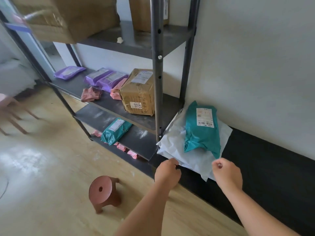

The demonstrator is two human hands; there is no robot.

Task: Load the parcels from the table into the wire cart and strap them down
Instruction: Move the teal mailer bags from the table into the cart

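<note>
Two bare forearms are reaching in from the bottom edge over a pale wood floor. The left hand (167, 174) is curling its fingers at the near edge of a white parcel (190, 160); whether it is actually pinching the wrapper cannot be told. The right hand (227, 174) is sitting loosely fisted beside the same edge, apart from the left, with nothing visibly in it.

Left of the left hand, a small brown stool (104, 191) is standing on the floor.

Just beyond both hands, the white parcel is lying on a low black table (264, 167) that is running along a white wall (255, 57). A teal parcel (201, 133) is resting on top of it, label up.

Further out and left of the hands, a dark metal shelving rack (157, 65) is standing against the table's end. Its lower shelf is holding another teal bag (115, 131), with pink packets (132, 154) underneath. The shelf above is carrying a cardboard box (139, 92) marked 5556, purple bags (105, 79) and more pink ones.

Highest and farthest, larger blurred cartons (68, 17) are sitting on the upper shelf.
</note>
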